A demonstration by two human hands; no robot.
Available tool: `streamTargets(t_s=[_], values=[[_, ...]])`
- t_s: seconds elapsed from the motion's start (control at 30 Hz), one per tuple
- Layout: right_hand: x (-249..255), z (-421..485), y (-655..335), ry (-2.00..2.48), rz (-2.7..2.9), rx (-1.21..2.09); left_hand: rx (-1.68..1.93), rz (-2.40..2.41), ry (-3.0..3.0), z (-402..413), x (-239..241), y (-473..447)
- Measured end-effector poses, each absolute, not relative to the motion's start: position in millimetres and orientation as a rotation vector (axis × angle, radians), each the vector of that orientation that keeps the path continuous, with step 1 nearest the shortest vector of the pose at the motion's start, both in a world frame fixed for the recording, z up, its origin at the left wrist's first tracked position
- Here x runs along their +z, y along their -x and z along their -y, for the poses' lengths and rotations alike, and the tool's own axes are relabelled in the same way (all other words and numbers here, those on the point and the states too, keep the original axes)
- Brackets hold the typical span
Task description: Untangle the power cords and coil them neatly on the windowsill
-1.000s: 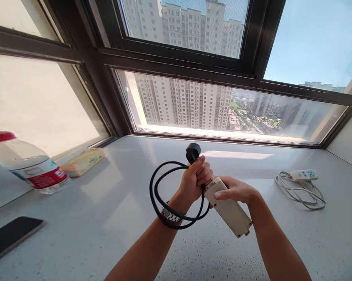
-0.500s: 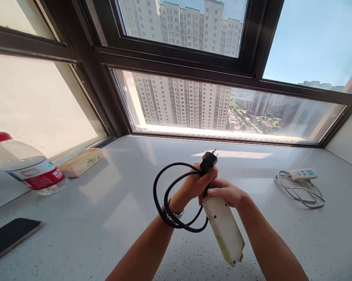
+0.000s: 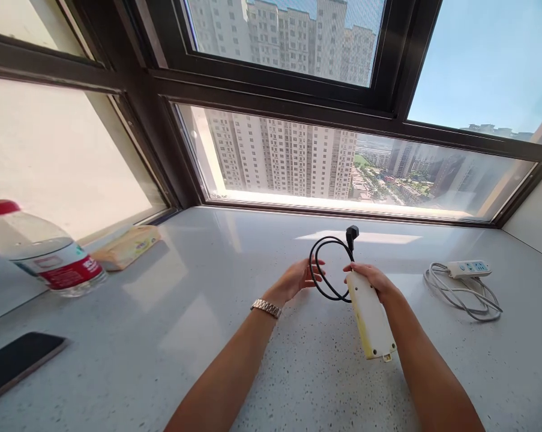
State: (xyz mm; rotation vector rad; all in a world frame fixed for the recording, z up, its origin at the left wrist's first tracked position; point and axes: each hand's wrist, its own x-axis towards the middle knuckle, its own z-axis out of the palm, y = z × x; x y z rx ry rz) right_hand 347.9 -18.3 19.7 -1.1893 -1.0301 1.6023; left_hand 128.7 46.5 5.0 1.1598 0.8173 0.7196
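Observation:
My right hand [image 3: 373, 278] is closed around the cord end of an off-white power strip [image 3: 372, 318], whose back with screw holes faces up. Yellowed staining runs along the strip's left side. From that end comes a black cord [image 3: 313, 249] coiled in loops, and its black plug [image 3: 352, 233] sticks up above my right hand. Just left of the coil is my left hand [image 3: 298, 279], fingers apart and holding nothing. The loops pass in front of its fingertips; whether they touch, I cannot tell. A metal watch band [image 3: 266, 308] circles my left wrist.
On the speckled white counter [image 3: 162, 372], a white power strip [image 3: 469, 268] with a coiled grey cord [image 3: 466, 297] lies right. At left are a water bottle [image 3: 50, 258], a tissue pack [image 3: 129, 247] and a phone [image 3: 21, 363]. Dark-framed windows [image 3: 280, 99] rise behind.
My left hand has let go of the cord and moved slightly away to the left. My right hand has carried the power strip, cord and plug to the right and a little farther away.

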Motion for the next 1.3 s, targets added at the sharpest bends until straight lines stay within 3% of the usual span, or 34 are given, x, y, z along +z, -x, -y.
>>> streamTargets(t_s=[0.33, 0.53, 0.7, 0.9, 1.1, 1.3], values=[[-5.1, 29.4, -460.0, 1.923, 0.849, 1.180, 0.682, -0.853, -1.159, -50.1, -13.2, -135.5], [-0.6, 22.9, -533.1, 2.195, 0.600, 0.647, 0.701, -0.875, -1.174, -51.7, -18.6, -135.4], [-4.4, 20.5, -536.8, 2.377, 0.513, 0.330, 0.691, -0.898, -1.229, -49.1, -19.2, -136.0], [-13.3, 38.4, -491.9, 2.406, 0.922, -0.202, 0.685, -0.925, -1.279, -43.7, -13.0, -138.4], [-44.7, 88.3, -437.2, 2.366, 1.539, -0.295, 0.689, -0.934, -1.291, -40.5, -9.6, -140.7], [-49.9, 90.5, -460.5, 2.380, 1.431, -0.279, 0.702, -0.948, -1.308, -38.5, -8.8, -142.8]])
